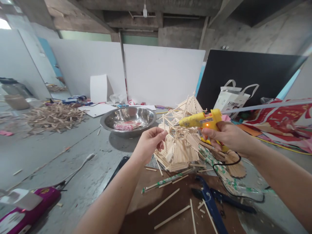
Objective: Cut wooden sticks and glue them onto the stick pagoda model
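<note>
My left hand point(152, 143) pinches a thin wooden stick point(164, 125) that stands nearly upright between thumb and fingers. In my right hand point(223, 135) is a yellow hot glue gun point(198, 120), its orange light lit and a long clear glue stick point(265, 106) running out of its back. The gun's nozzle points left, close to the upper part of the stick; whether they touch I cannot tell. Just behind both hands sits a model built of wooden sticks point(181, 151), with a flared, roof-like lower part. A cone-shaped stick piece point(191, 104) shows behind the gun.
A steel basin point(128, 130) holding plastic packets stands behind my left hand. Blue-handled pliers point(211, 204) and loose sticks point(172, 217) lie on a brown board point(141, 208). A purple power strip point(31, 208) is at lower left, a stick pile point(57, 117) farther back. The gun's black cord curls at right.
</note>
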A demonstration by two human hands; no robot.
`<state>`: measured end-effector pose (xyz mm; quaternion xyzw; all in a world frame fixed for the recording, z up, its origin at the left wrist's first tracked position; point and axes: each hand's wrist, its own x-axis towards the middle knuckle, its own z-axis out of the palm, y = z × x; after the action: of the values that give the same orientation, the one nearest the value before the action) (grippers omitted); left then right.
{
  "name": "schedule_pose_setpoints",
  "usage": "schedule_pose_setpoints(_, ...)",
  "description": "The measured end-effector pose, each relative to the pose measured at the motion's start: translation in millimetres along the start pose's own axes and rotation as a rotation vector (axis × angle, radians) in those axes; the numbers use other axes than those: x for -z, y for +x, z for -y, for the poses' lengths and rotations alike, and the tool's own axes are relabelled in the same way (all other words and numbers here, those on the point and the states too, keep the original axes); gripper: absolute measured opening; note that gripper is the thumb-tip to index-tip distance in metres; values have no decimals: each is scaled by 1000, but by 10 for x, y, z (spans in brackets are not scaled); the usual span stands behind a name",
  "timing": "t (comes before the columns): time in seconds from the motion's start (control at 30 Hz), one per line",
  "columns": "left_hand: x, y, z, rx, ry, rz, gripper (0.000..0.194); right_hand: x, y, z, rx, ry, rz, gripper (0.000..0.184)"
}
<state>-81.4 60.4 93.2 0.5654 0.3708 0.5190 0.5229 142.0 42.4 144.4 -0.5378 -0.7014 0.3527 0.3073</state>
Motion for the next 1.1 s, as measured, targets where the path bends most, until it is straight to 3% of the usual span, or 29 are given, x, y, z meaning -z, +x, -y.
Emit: schedule_pose_setpoints(1.1,-4,2,0,22,20,7,20,-1,3,25,23,30,3,33)
